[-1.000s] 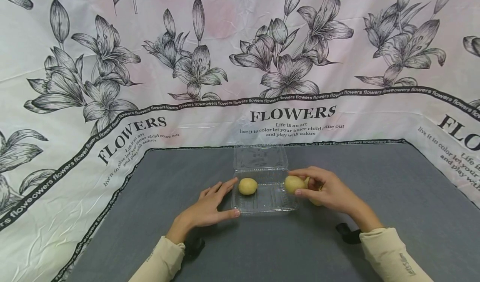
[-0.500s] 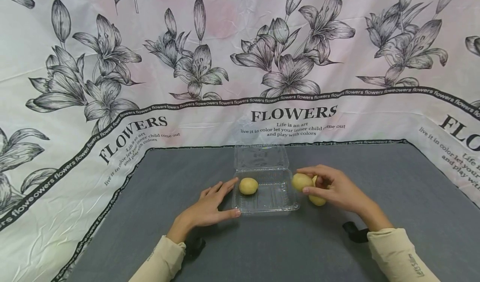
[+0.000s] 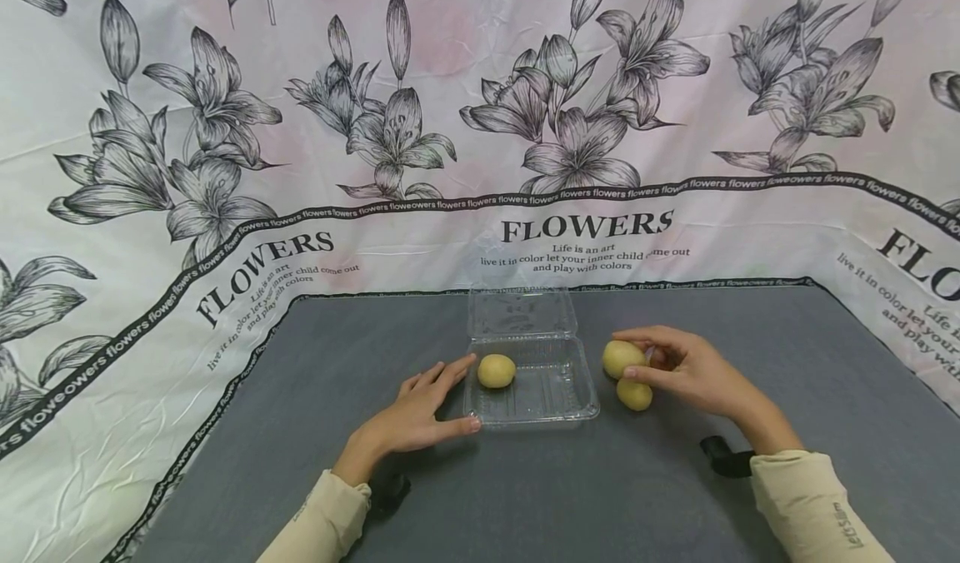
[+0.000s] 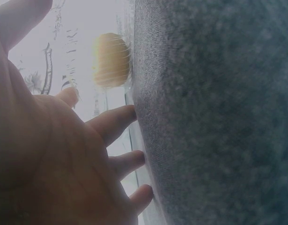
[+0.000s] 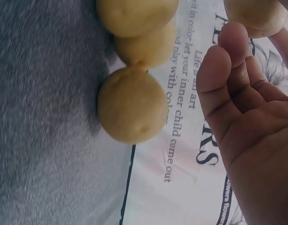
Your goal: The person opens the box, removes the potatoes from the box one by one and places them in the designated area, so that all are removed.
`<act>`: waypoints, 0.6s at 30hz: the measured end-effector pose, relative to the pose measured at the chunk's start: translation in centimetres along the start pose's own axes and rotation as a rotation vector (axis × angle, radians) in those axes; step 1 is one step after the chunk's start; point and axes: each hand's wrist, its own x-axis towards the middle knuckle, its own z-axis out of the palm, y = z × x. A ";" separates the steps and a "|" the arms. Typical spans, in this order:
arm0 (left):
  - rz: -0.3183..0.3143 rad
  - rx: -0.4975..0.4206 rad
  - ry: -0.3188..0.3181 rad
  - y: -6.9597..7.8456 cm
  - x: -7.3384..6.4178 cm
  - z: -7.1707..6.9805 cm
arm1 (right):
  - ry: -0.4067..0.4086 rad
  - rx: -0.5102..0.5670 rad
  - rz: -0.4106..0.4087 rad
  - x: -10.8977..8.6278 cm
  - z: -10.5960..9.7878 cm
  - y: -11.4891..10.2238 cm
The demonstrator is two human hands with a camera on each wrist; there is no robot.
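A clear plastic clamshell box [image 3: 551, 392] lies with its lid [image 3: 521, 313] folded back, and one yellowish potato [image 3: 497, 371] sits in its left part. My left hand [image 3: 420, 413] rests along the box's left side, fingers spread and fairly straight, fingertips at the rim. Just right of the box, my right hand [image 3: 693, 371] pinches a potato [image 5: 256, 16] between thumb and fingers. Below it in the head view another potato [image 3: 634, 395] shows. The right wrist view has three potatoes grouped on the table, the nearest potato [image 5: 132, 105] in front of the others.
A grey cloth [image 3: 525, 496] covers the tabletop. Behind it hangs a white curtain [image 3: 420, 246] printed with black flowers and lettering, closing off the back and sides. Black wrist straps [image 3: 727, 457] show under both arms.
My right hand has moved right, from the box's right edge to beside it, carrying the potato along. The left hand and the potato in the box stay in place.
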 end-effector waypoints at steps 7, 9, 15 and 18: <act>0.006 0.007 0.005 -0.1 0.0 0.0 | -0.012 0.003 0.019 -0.3 -0.7 0.8; 0.006 0.007 0.006 -0.1 0.0 -0.1 | -0.016 0.006 0.023 -0.3 -0.8 1.0; 0.000 0.004 0.000 0.0 -0.1 -0.1 | -0.019 0.009 0.037 -0.5 -1.1 1.1; -0.004 0.003 -0.003 0.1 -0.1 -0.1 | -0.020 0.003 0.047 -0.5 -1.2 1.1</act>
